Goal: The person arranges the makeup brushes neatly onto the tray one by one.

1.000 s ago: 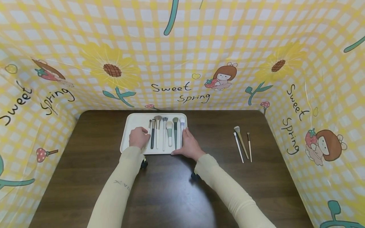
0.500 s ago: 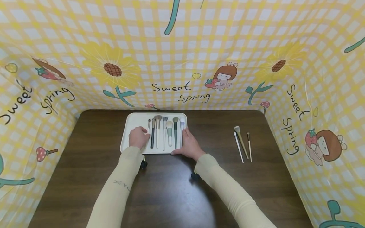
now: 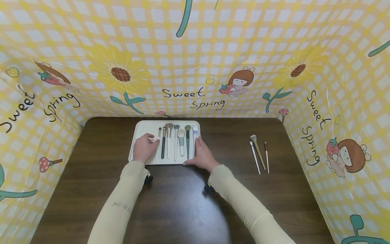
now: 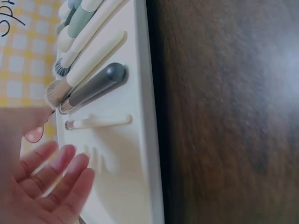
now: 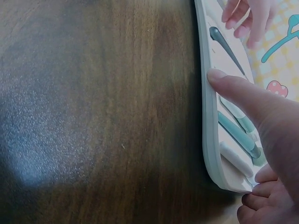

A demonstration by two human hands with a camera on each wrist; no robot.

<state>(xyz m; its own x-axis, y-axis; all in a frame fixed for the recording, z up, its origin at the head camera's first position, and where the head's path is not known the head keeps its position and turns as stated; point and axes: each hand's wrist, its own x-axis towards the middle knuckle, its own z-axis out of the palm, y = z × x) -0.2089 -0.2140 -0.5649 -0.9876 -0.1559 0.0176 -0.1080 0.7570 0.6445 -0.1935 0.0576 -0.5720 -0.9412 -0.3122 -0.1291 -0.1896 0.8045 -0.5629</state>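
Note:
A white tray (image 3: 144, 128) holds a row of makeup brushes lying side by side. My left hand (image 3: 145, 147) hovers over the tray's left part, fingers parted, with nothing between them. Just beside it lies a small thin white-handled makeup brush (image 4: 100, 122), flat on the tray in the left wrist view. A black-handled makeup brush (image 4: 96, 89) is the neighbour on its right. My right hand (image 3: 203, 154) grips the tray's near right corner; its thumb (image 5: 233, 86) presses the near rim, and the other fingers bend against the right end.
Three more makeup brushes lie on the dark wooden table (image 3: 231, 189) to the right: a white one (image 3: 255, 158), one with an olive handle (image 3: 259, 152) and a thin one with a light handle (image 3: 266, 159). A yellow checked cloth (image 3: 170, 61) surrounds the table's back and sides.
My left hand has let go of the small white-handled brush and drawn slightly left, its fingers spreading. The right hand and the tray stay where they were.

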